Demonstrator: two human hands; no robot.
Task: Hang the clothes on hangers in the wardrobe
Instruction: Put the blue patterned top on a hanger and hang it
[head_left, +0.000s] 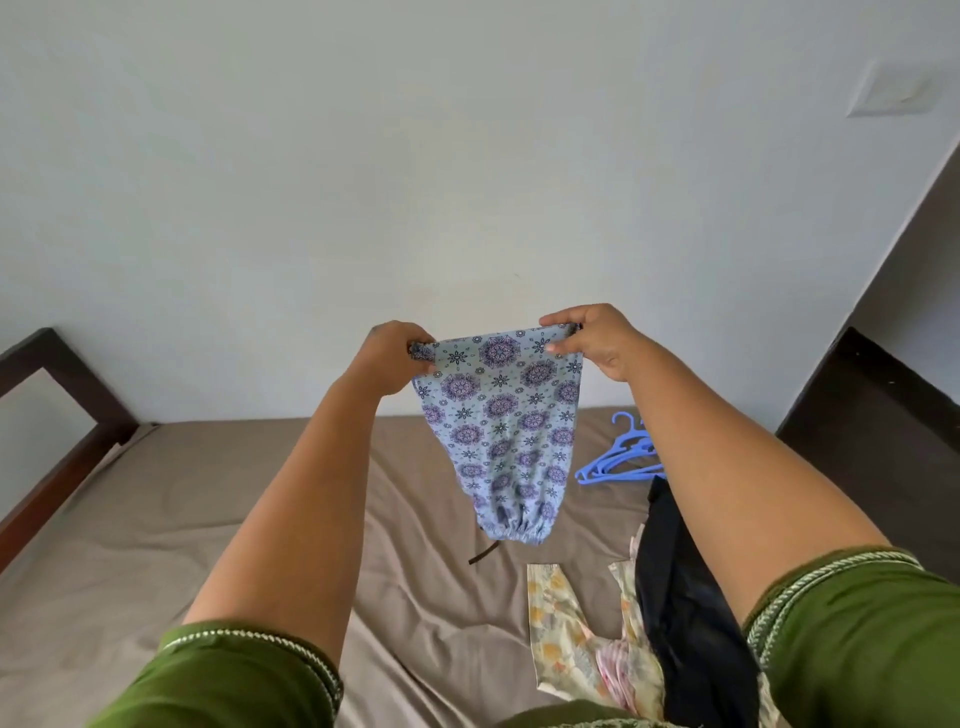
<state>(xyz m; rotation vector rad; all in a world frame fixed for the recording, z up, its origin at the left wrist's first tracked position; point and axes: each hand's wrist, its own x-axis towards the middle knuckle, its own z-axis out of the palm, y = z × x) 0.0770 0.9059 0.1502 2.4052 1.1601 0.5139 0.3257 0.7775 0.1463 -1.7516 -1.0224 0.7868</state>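
The left hand (390, 358) and the right hand (597, 340) each pinched a top corner of a blue patterned garment (506, 431), holding it stretched between them above the bed (156, 499). Blue hangers (621, 457) lay below the right hand, beside a dark garment (685, 597) and a floral one (566, 623).

1. Garment (501, 431) is hanging between both raised arms, blocking the middle above the bed (208, 493).
2. Bed's left half is lying bare, open to reach.
3. Hangers (618, 457) and clothes pile (670, 613) are crowding the right side, under the right arm.
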